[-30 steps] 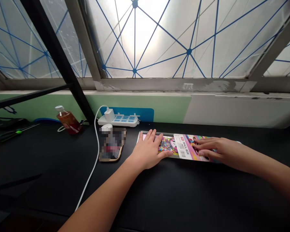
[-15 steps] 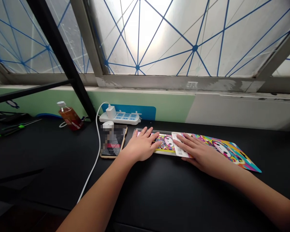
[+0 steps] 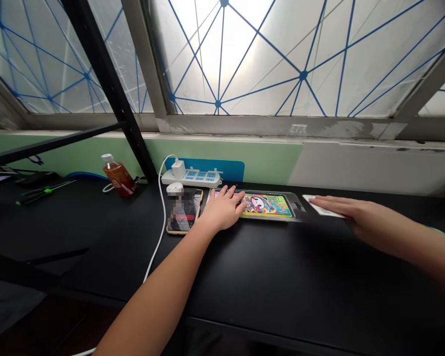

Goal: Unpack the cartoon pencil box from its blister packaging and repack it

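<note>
A colourful cartoon-printed pencil box (image 3: 269, 205) in a clear plastic shell lies flat on the black desk (image 3: 267, 277) near the wall. My left hand (image 3: 222, 210) rests flat on its left end, fingers stretched out. To the right, my right hand (image 3: 346, 212) lies palm down with fingers extended on a white card (image 3: 321, 208), which has slid clear of the box. My right forearm hides most of the printed sleeve behind it; only a thin coloured edge (image 3: 443, 233) shows.
A phone (image 3: 183, 211) lies just left of the box, with a white mouse (image 3: 175, 187), a power strip (image 3: 193, 176) and a white cable (image 3: 156, 237) nearby. A bottle of brown drink (image 3: 117, 175) and a green-handled tool (image 3: 40, 192) sit far left. A black frame post (image 3: 107, 89) rises at the back.
My right hand has dragged the printed card sleeve off the pencil box to the right. My left hand stayed pressed on the box's left end. The camera drifted right.
</note>
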`<move>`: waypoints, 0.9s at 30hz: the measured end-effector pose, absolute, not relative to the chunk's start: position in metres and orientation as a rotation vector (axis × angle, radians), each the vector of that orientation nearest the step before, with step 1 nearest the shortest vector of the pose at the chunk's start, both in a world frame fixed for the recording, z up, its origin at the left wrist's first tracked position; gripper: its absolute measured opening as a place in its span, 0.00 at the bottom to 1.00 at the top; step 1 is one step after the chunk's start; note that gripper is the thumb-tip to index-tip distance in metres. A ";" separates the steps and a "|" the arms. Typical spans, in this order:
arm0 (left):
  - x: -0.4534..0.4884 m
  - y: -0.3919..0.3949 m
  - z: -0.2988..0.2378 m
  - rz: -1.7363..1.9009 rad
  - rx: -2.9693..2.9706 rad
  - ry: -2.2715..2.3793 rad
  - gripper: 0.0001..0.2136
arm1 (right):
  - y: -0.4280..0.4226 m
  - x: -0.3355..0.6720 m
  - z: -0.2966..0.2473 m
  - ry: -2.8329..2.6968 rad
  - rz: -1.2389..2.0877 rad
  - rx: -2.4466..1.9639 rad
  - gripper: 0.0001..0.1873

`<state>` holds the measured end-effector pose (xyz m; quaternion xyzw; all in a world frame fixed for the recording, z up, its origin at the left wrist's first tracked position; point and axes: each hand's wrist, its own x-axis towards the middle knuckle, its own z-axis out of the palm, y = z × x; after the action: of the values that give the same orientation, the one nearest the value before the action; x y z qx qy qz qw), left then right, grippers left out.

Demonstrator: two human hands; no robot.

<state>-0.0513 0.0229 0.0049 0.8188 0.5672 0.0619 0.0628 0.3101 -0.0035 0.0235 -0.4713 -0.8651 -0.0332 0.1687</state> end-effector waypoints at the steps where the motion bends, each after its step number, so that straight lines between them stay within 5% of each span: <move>1: -0.051 0.023 0.005 0.194 2.476 1.715 0.29 | -0.021 0.294 0.025 -2.550 -0.009 -1.270 0.39; 3: -0.050 0.022 0.005 0.204 2.478 1.719 0.29 | -0.057 0.254 0.022 -2.680 0.133 -1.189 0.43; 6: -0.046 0.020 0.005 0.218 2.491 1.719 0.29 | -0.096 0.190 0.006 -2.862 0.220 -0.911 0.33; 10: -0.036 0.014 0.002 0.227 2.522 1.698 0.29 | -0.091 0.130 -0.010 -2.906 0.248 -0.693 0.44; 13: -0.031 0.012 0.000 0.232 2.540 1.673 0.29 | -0.064 0.111 -0.012 -2.832 0.218 -0.700 0.32; 19: -0.031 0.014 0.000 0.237 2.539 1.673 0.29 | -0.046 0.110 -0.009 -2.767 0.170 -0.694 0.18; 27: -0.031 0.014 0.001 0.190 2.534 1.680 0.30 | 0.018 0.177 0.017 -2.603 -0.107 -1.117 0.27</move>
<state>-0.0310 0.0137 0.0006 0.8309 0.5509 0.0622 0.0477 0.1771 0.0180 0.0170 -0.3896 -0.9074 -0.0373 0.1530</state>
